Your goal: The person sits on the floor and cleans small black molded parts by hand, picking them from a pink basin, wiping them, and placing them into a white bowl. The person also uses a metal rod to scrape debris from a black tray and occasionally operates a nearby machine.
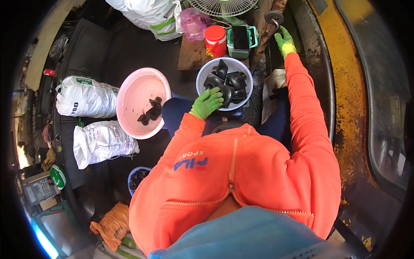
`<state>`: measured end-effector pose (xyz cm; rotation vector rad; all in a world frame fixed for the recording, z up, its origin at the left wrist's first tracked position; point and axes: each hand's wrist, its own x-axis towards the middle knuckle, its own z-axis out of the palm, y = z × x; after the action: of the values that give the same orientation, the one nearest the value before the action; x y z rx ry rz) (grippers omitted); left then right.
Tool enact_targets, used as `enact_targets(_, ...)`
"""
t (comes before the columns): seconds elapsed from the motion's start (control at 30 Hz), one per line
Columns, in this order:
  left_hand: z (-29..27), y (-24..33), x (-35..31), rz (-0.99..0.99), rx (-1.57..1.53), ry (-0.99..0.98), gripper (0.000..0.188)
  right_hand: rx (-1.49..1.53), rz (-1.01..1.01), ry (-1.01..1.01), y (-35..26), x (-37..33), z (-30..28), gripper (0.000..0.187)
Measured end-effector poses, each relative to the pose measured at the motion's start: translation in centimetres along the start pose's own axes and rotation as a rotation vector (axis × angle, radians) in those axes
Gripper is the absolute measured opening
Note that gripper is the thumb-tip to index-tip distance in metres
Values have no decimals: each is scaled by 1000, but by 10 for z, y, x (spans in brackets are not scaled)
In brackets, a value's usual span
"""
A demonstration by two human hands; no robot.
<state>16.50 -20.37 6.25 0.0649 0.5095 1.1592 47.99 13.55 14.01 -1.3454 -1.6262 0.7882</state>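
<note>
Closest in: orange jacket point(258, 172), its right sleeve stretched well forward, the left bent.

Left hand point(207, 104), green-gloved, at the near-left rim of the blue basin point(237, 65). Fingers extended and a little spread, nothing gripped; fingertips overlap the nearest black parts in view, but cannot tell whether they touch.

Black parts point(236, 80) lie heaped inside that basin, at odd angles, some with flared ends. Sheen suggests moulded plastic or hard rubber. My judgement: light, fairly stiff, not brittle, likely slick under a glove. Best hold would be around the narrower middle, thumb opposed to fingers; the smooth flared faces look likelier to slip. Piled as they are, one may drag a neighbour, so a straight lift seems wiser.

Left of the basin: pink tub point(133, 93), small dark scraps point(152, 113) toward its right side. White sacks point(86, 97) beyond it.

Farther out: right hand point(285, 43), also green-gloved, fingers mostly straight, holding nothing visible, just below a grey disc point(274, 17); contact unclear. Red jug point(215, 39) left of it, fan point(224, 6) farthest.
</note>
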Motion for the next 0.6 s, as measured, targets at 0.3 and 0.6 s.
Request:
enact_targets(0.3,19,30,15,433,83,340,38,-448,340,-226,-20,-35,-47,52)
enact_targets(0.6,45,31,49,316,2021,207,57,407,395,-370,-119,-220,-20,28)
